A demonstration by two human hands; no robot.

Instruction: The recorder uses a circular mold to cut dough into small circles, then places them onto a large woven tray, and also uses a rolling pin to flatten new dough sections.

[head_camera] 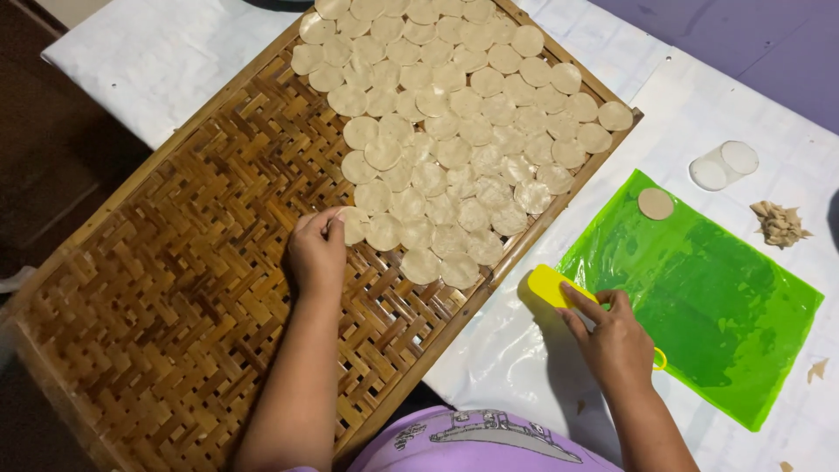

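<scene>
Dough disc (352, 225), thin and soft, looks tear-prone, so my left hand (316, 249) pinches its near edge on the tray (175, 262) while my right hand (612, 336) grips a yellow cutter (549, 284).

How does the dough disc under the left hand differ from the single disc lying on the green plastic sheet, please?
The disc under the left hand lies on the woven bamboo tray, overlapping its neighbours; the disc on the green sheet lies alone, touching no other. The left hand presses the tray disc with its fingertips; nothing touches the sheet disc. The tray disc looks paler, the sheet disc more tan. Both are thin, flat and round.
</scene>
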